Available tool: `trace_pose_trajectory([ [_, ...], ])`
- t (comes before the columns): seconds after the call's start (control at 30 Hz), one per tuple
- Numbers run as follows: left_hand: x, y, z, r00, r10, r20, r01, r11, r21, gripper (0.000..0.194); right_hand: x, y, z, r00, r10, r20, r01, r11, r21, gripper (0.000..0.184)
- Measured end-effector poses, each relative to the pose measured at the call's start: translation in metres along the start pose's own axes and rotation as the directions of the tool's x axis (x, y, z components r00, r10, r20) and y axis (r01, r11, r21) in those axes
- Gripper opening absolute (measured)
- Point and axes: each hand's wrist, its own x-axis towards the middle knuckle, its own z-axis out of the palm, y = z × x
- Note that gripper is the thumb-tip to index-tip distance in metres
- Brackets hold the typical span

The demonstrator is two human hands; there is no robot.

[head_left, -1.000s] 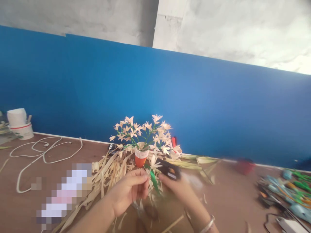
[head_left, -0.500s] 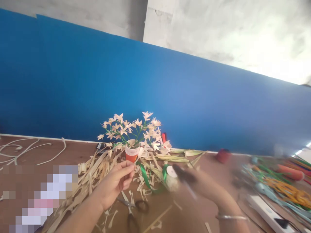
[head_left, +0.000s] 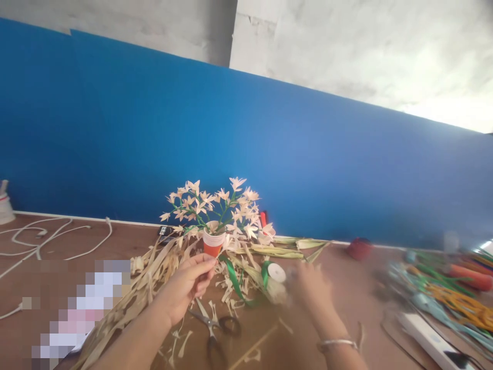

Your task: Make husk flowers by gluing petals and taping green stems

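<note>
My left hand (head_left: 194, 277) is closed in a pinch, with a small pale husk flower (head_left: 224, 245) showing at its fingertips. Just behind it stands an orange and white paper cup (head_left: 214, 241) holding green-stemmed, pale star-shaped flowers (head_left: 200, 203). To the right, my right hand (head_left: 311, 288) is smeared by motion, so its fingers and anything in them cannot be made out. Between the hands lie a green ribbon (head_left: 232, 277) and a white spool (head_left: 276, 272). Open scissors (head_left: 211, 324) with dark handles rest on the table below my left hand.
Dried husk strips (head_left: 144, 288) are heaped at the left, beside a blurred-out patch. White cables (head_left: 38, 239) lie further left. At the right are a dark red round object (head_left: 359, 248), a white power strip (head_left: 431, 339) and coloured cords (head_left: 454, 298). A blue panel (head_left: 246, 133) rises behind.
A dark tool with a metal end, blurred in my right hand before, no longer shows there. That hand has shifted slightly left; the left hand keeps its pinch. The view has moved slightly left.
</note>
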Motion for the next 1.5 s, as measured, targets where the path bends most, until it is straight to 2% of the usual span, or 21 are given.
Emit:
trace_pose_trajectory([
  [0.03,0.001,-0.001,0.0,1.0,0.002,-0.004,-0.002,1.0,0.005,0.021,-0.001,-0.018,0.0,0.997,-0.08,-0.02,0.082,0.981,0.174,0.019],
  [0.1,0.002,-0.002,-0.002,1.0,0.005,-0.002,-0.005,1.0,-0.004,0.02,-0.005,-0.054,0.005,0.977,-0.21,0.027,0.171,0.857,0.486,0.027],
  [0.17,0.003,-0.004,-0.004,1.0,0.015,-0.008,-0.015,0.999,-0.028,0.018,-0.007,-0.084,0.017,0.962,-0.267,0.06,0.193,0.817,0.543,0.033],
  [0.27,0.006,-0.007,-0.006,0.997,-0.01,-0.083,0.004,0.997,-0.071,0.013,-0.009,-0.109,0.031,0.956,-0.29,0.027,0.219,0.776,0.591,0.019],
  [0.37,0.01,-0.012,-0.006,0.98,-0.108,-0.165,0.087,0.988,-0.126,0.013,-0.011,-0.112,0.029,0.937,-0.349,0.003,0.266,0.717,0.644,0.013],
  [0.47,0.014,-0.017,-0.006,0.967,-0.182,-0.178,0.15,0.972,-0.179,0.01,-0.017,-0.109,0.017,0.88,-0.474,0.012,0.335,0.639,0.693,0.008],
  [0.5,0.015,-0.019,-0.006,0.962,-0.201,-0.183,0.165,0.967,-0.193,0.009,-0.019,-0.109,0.014,0.871,-0.491,0.027,0.342,0.644,0.684,0.007],
  [0.53,0.016,-0.02,-0.006,0.958,-0.211,-0.196,0.171,0.964,-0.205,0.008,-0.021,-0.109,0.013,0.883,-0.468,0.042,0.333,0.686,0.646,0.006],
  [0.6,0.017,-0.021,-0.008,0.95,-0.205,-0.236,0.153,0.963,-0.223,0.007,-0.021,-0.11,0.017,0.934,-0.353,0.056,0.275,0.809,0.52,0.01],
  [0.67,0.018,-0.021,-0.009,0.948,-0.173,-0.269,0.111,0.967,-0.23,0.007,-0.018,-0.111,0.026,0.958,-0.279,0.069,0.223,0.873,0.434,0.012],
  [0.8,0.018,-0.021,-0.008,0.935,-0.152,-0.32,0.07,0.964,-0.255,0.009,-0.011,-0.111,0.042,0.954,-0.28,0.109,0.206,0.874,0.44,0.012],
  [0.97,0.023,-0.029,-0.006,0.918,-0.166,-0.36,0.052,0.951,-0.304,0.006,-0.01,-0.11,0.052,0.967,-0.228,0.11,0.156,0.88,0.45,0.013],
  [1.1,0.026,-0.037,-0.004,0.92,-0.18,-0.347,0.044,0.93,-0.364,0.006,-0.009,-0.113,0.052,0.959,-0.26,0.117,0.167,0.846,0.507,0.032],
  [1.17,0.027,-0.038,-0.003,0.929,-0.203,-0.308,0.059,0.906,-0.419,0.006,-0.009,-0.113,0.044,0.929,-0.35,0.122,0.211,0.769,0.603,0.03],
  [1.2,0.027,-0.037,-0.002,0.934,-0.219,-0.283,0.073,0.891,-0.449,0.006,-0.01,-0.112,0.038,0.9,-0.419,0.122,0.236,0.703,0.672,0.028],
  [1.27,0.027,-0.035,-0.002,0.941,-0.24,-0.238,0.094,0.863,-0.497,0.005,-0.014,-0.109,0.024,0.814,-0.571,0.108,0.274,0.54,0.796,0.023],
  [1.3,0.027,-0.033,-0.002,0.943,-0.246,-0.226,0.099,0.852,-0.515,0.005,-0.017,-0.106,0.017,0.766,-0.631,0.124,0.277,0.498,0.822,0.023],
  [1.4,0.026,-0.029,-0.002,0.948,-0.24,-0.21,0.093,0.838,-0.537,0.006,-0.023,-0.097,0.001,0.654,-0.714,0.251,0.256,0.52,0.815,0.021],
  [1.5,0.024,-0.027,-0.001,0.957,-0.197,-0.212,0.052,0.838,-0.543,0.006,-0.022,-0.09,-0.005,0.612,-0.717,0.333,0.262,0.581,0.771,0.022],
])
